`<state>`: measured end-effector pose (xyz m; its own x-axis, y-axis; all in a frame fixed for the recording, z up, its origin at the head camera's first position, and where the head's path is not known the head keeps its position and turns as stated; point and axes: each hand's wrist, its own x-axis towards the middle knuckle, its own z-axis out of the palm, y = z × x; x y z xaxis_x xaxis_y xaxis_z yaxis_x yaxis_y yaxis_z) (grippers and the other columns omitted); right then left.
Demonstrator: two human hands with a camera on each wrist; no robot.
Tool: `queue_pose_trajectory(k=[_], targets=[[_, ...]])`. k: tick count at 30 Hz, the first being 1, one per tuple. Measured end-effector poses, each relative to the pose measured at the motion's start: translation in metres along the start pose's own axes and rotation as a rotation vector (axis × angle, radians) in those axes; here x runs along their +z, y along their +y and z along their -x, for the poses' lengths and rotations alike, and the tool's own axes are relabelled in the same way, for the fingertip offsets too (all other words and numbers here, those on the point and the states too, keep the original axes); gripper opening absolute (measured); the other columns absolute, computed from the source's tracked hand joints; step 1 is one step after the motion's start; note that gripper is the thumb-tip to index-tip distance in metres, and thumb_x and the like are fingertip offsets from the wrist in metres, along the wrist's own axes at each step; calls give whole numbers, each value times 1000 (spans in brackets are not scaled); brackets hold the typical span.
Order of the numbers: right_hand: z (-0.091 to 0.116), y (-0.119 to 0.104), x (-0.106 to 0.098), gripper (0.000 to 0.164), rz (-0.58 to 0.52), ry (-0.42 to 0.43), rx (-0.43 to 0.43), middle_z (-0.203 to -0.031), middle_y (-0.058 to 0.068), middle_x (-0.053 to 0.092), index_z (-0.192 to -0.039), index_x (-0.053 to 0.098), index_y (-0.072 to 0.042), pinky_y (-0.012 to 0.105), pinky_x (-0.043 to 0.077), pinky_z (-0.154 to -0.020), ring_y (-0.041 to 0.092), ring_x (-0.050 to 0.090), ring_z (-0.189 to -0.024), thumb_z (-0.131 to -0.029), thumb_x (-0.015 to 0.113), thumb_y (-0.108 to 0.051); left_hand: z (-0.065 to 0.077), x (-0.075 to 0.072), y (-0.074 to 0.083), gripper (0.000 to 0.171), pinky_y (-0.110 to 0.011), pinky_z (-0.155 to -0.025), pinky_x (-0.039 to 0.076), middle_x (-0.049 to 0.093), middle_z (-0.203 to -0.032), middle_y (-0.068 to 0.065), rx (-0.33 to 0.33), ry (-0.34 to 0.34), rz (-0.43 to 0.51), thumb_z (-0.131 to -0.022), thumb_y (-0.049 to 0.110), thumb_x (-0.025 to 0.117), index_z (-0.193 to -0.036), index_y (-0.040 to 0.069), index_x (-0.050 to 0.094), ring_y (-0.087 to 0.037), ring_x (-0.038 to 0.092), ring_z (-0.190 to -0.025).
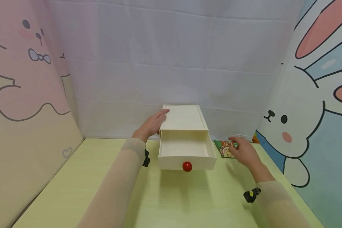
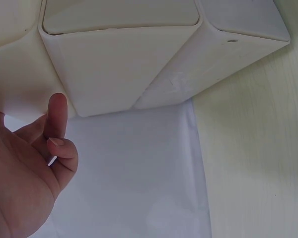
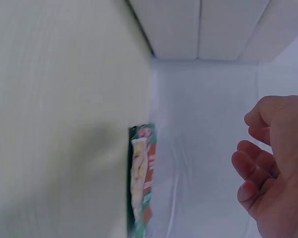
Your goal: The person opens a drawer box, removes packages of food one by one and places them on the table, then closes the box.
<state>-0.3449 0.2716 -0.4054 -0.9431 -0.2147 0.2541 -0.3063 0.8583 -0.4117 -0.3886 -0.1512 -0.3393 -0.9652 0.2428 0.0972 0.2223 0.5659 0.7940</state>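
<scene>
A white drawer unit (image 1: 184,117) stands at the back of the table. Its upper drawer (image 1: 186,145) is pulled out toward me, bare inside, with a round red knob (image 1: 187,166) on the front. My left hand (image 1: 151,125) rests at the unit's upper left edge; the left wrist view shows that hand (image 2: 32,168) with its fingers beside the white side panels (image 2: 114,64). My right hand (image 1: 245,153) hovers by a green and brown food packet (image 1: 225,148) to the right of the unit. In the right wrist view its fingers (image 3: 258,163) are loosely bent, apart from the packet (image 3: 142,178).
The pale green table (image 1: 108,177) runs back to a white cloth (image 1: 148,63). Printed cartoon panels flank it: a pink one (image 1: 31,101) at left, a rabbit one (image 1: 296,95) at right. A small orange and green item (image 1: 255,138) shows in the back right corner.
</scene>
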Motion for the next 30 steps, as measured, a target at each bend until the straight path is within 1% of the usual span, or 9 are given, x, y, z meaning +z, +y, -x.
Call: queue_pose_trajectory(k=[4,6,11,14,18,21,24,27,30], targets=[[3,-27,-15,43,-38,65,-48,-128,18,60,-142,56,-9,37,50,-68,26,62,-88,-104,54,-28,-1,0,1,52,-49,-83,50,33,-163,4,5,6,-4,-107,55,25,-159,46,29,-32,58,-70],[6,-43,-23,41,-49,114,-84,-125,16,62,-140,59,-11,36,50,-67,24,62,-87,-104,54,-30,-1,0,2,52,-50,-83,50,33,-163,5,7,6,-2,-107,55,24,-158,47,28,-35,58,-71],[21,-82,-41,32,-74,244,-202,-114,7,66,-131,66,-14,35,49,-67,17,58,-83,-103,58,-27,-1,0,2,53,-53,-86,49,33,-163,4,7,1,7,-107,56,24,-159,46,28,-47,58,-79],[32,-102,-50,27,-102,296,-279,-107,2,67,-126,70,-15,31,49,-65,13,55,-80,-101,61,-22,-1,1,3,53,-52,-86,49,34,-162,3,-2,-4,9,-107,57,24,-159,47,28,-46,59,-79],[45,-126,-56,24,-141,339,-378,-97,-3,66,-120,72,-15,27,48,-63,10,52,-78,-97,67,-14,-2,2,3,53,-50,-85,49,35,-161,3,4,-2,3,-106,57,24,-159,46,28,-41,59,-75],[53,-139,-56,24,-167,342,-441,-92,-5,65,-118,73,-15,26,47,-62,8,51,-77,-95,70,-11,-3,3,3,54,-47,-83,48,35,-161,2,15,2,-9,-107,56,24,-159,45,28,-40,58,-73],[60,-149,-53,25,-193,314,-484,-89,-9,64,-118,73,-16,25,48,-62,5,51,-73,-94,71,-11,-2,4,1,54,-45,-79,49,35,-161,2,16,5,-11,-106,56,24,-159,45,28,-37,57,-70],[68,-157,-47,27,-202,261,-512,-87,-13,63,-120,72,-18,23,49,-61,2,53,-71,-94,73,-14,-2,4,0,54,-43,-74,51,38,-159,1,14,9,-6,-106,56,24,-159,45,28,-34,57,-68],[75,-165,-41,27,-206,183,-523,-89,-16,63,-122,71,-20,22,49,-60,-1,54,-69,-94,73,-19,-1,5,-1,53,-43,-72,51,40,-158,1,15,14,-2,-107,55,24,-159,45,29,-33,58,-68]])
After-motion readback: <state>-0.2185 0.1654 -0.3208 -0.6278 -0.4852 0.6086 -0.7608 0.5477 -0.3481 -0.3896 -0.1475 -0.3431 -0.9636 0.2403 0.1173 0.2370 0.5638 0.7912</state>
